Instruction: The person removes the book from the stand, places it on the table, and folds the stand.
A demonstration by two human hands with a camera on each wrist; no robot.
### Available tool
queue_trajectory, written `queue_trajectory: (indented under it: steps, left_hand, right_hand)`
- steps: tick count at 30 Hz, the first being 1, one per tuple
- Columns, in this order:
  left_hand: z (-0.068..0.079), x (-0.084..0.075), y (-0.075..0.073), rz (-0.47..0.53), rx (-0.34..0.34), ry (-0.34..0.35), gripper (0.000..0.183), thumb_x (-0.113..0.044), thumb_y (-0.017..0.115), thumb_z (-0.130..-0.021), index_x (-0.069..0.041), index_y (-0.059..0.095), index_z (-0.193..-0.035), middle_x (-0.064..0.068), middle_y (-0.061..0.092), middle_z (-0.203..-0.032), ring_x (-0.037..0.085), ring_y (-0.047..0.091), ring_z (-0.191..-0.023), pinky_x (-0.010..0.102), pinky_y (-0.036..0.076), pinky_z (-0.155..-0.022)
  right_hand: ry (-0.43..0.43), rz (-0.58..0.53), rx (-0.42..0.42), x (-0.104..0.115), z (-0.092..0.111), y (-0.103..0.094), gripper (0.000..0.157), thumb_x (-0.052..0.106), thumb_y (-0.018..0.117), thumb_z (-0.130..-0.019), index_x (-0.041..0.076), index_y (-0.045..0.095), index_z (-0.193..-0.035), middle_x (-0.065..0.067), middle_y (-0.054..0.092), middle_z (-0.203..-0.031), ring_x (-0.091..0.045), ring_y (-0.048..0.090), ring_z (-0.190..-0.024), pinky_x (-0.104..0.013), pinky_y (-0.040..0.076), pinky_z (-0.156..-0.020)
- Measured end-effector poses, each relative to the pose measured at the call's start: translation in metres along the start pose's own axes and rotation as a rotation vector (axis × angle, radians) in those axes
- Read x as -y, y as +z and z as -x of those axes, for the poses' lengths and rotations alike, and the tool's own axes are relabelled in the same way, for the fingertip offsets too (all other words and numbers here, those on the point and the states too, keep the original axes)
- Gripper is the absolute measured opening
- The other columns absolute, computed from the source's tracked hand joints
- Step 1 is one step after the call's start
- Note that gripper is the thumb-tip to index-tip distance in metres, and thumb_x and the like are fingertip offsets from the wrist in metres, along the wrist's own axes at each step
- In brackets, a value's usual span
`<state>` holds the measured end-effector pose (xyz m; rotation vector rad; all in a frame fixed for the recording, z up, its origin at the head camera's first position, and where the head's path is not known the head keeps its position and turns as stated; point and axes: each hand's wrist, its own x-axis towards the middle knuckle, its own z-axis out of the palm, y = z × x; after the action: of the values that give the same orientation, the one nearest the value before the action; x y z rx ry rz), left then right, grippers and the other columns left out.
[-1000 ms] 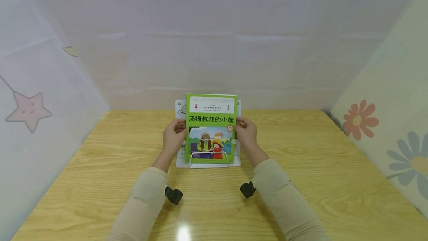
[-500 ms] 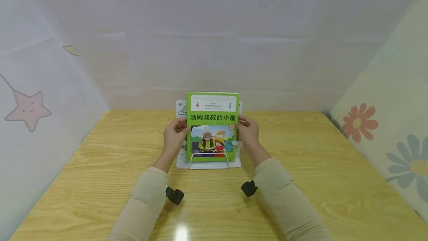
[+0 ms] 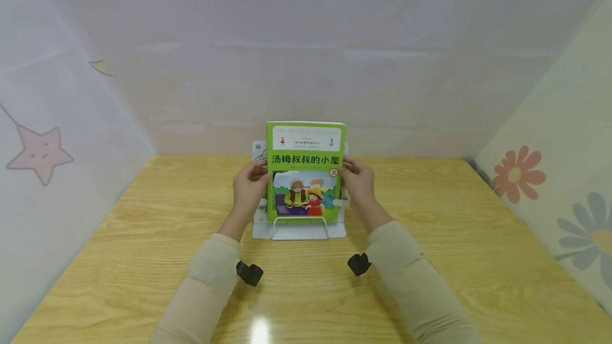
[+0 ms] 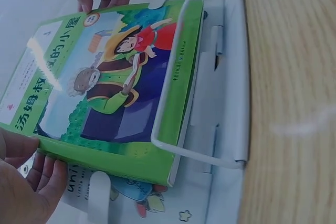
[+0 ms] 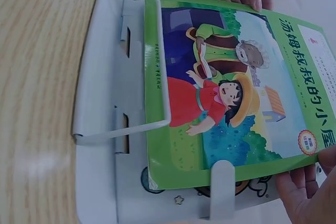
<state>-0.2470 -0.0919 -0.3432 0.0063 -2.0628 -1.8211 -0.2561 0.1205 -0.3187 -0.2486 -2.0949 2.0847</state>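
Between left hand (image 3: 247, 187) and right hand (image 3: 360, 182): green book (image 3: 303, 174), fingers (image 4: 51, 181) pinching its opposite side edges. Bottom edge sits behind wire loop (image 5: 136, 129) of white stand (image 3: 259, 230).

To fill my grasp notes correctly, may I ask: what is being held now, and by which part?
The green book: the left hand pinches its left side edge, the right hand its right, both near mid-height.
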Motion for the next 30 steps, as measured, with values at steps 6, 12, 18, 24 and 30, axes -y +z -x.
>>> queue_trajectory:
  steps: [6,12,18,24,30]
  left_hand:
    - [-0.001,-0.010,-0.002,0.032,-0.027,0.076,0.029,0.011,0.059,-0.073,0.002,0.059,-0.101,0.017,0.058,-0.088,0.023,0.054,-0.079,0.026,0.047,-0.071]
    - [-0.003,-0.018,-0.005,0.081,-0.036,0.119,0.029,0.011,0.058,-0.074,0.003,0.058,-0.102,0.016,0.057,-0.089,0.022,0.053,-0.080,0.024,0.048,-0.071]
    - [-0.003,-0.029,-0.013,0.121,-0.072,0.190,0.027,0.008,0.057,-0.077,0.003,0.057,-0.104,0.015,0.056,-0.091,0.017,0.052,-0.081,0.027,0.047,-0.073]
    - [-0.003,-0.042,-0.026,0.152,-0.124,0.344,0.025,0.006,0.059,-0.077,0.007,0.057,-0.102,0.018,0.057,-0.089,0.015,0.054,-0.078,0.024,0.048,-0.069]
    - [-0.005,-0.052,-0.044,0.152,-0.155,0.367,0.026,0.006,0.059,-0.077,0.007,0.057,-0.103,0.014,0.058,-0.088,0.013,0.053,-0.077,0.022,0.048,-0.068]
  right_hand:
    - [-0.066,-0.035,0.023,0.009,0.000,0.000,0.030,-0.002,0.049,-0.083,0.004,0.056,-0.112,-0.011,0.054,-0.101,-0.020,0.052,-0.086,-0.031,0.047,-0.074]
    - [-0.115,-0.075,0.039,0.023,0.001,0.001,0.030,-0.004,0.050,-0.083,0.002,0.055,-0.112,-0.011,0.054,-0.099,-0.020,0.052,-0.086,-0.031,0.047,-0.077]
    - [-0.206,-0.070,0.069,0.041,0.008,0.005,0.029,-0.004,0.052,-0.083,0.001,0.056,-0.111,-0.010,0.055,-0.097,-0.018,0.052,-0.086,-0.030,0.047,-0.075]
    - [-0.286,-0.098,0.129,0.056,0.015,0.013,0.030,-0.003,0.053,-0.083,0.001,0.055,-0.112,-0.011,0.055,-0.097,-0.018,0.053,-0.088,-0.030,0.048,-0.075]
    - [-0.342,-0.160,0.194,0.064,0.016,0.026,0.028,-0.005,0.053,-0.082,-0.003,0.056,-0.109,-0.012,0.056,-0.094,-0.019,0.054,-0.084,-0.032,0.049,-0.072]
